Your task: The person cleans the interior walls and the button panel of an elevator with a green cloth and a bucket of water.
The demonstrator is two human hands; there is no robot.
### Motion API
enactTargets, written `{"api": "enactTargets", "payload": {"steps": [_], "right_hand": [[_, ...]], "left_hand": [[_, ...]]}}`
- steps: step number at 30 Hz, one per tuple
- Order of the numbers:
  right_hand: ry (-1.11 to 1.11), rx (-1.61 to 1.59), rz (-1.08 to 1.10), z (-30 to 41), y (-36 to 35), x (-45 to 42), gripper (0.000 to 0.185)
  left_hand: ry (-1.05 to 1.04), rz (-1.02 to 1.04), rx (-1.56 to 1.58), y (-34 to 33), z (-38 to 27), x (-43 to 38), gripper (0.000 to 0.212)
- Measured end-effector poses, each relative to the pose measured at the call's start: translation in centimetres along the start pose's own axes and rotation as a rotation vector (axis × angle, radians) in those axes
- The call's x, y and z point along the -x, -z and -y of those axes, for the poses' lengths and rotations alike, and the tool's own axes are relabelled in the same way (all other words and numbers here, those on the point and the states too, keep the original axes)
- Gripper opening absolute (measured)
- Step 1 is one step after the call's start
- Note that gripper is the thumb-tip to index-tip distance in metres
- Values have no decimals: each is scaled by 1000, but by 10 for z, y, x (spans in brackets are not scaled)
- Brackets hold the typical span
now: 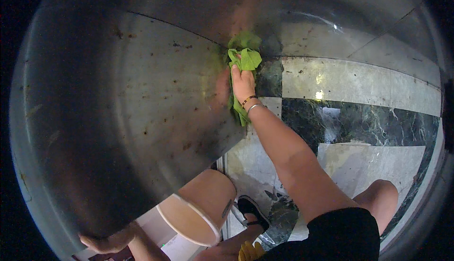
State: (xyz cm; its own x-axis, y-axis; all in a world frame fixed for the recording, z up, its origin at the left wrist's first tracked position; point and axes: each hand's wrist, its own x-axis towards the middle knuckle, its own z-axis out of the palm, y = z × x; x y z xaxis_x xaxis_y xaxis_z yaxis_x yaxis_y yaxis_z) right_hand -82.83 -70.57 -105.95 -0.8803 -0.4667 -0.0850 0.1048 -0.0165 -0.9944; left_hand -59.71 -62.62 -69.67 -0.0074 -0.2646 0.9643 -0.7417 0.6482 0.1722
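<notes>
My right hand (243, 85) grips a bright green cloth (248, 59) and presses it into the low corner where the metal walls meet the floor. Part of the cloth hangs down along the base of the left metal wall panel (170, 83), which is dull, reflective and dotted with brown spots. A beaded bracelet (249, 100) and a silver-coloured bangle (254, 107) circle that wrist. At the lower left, my left hand (110, 240) is at the near edge of the same panel; its fingers are dim and partly hidden.
The floor (369, 168) has pale and dark green-black marble tiles with wet-looking marks. A beige bucket (209, 193) stands beyond the panel's near edge, beside my black shoe (252, 211). Another metal wall (354, 37) runs along the far side. Something yellow (251, 251) shows by my clothing.
</notes>
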Motion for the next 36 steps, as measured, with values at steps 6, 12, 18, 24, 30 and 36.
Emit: {"api": "enactTargets", "payload": {"steps": [6, 12, 18, 24, 30, 36], "right_hand": [[-319, 6, 165, -12, 25, 7, 52], [-429, -23, 374, 56, 67, 170, 50], [-147, 26, 227, 19, 36, 85, 46], [-232, -61, 199, 60, 14, 51, 45], [135, -412, 406, 275, 13, 126, 51], [304, -416, 351, 266, 14, 116, 52]], "left_hand": [[45, 5, 42, -13, -6, 5, 51], [55, 8, -10, 3, -7, 2, 50], [34, 9, -20, 4, -9, 1, 50], [29, 16, -62, 7, -6, -2, 49], [78, 50, -73, 7, -8, -2, 49], [104, 75, -68, 8, -13, -7, 49]]}}
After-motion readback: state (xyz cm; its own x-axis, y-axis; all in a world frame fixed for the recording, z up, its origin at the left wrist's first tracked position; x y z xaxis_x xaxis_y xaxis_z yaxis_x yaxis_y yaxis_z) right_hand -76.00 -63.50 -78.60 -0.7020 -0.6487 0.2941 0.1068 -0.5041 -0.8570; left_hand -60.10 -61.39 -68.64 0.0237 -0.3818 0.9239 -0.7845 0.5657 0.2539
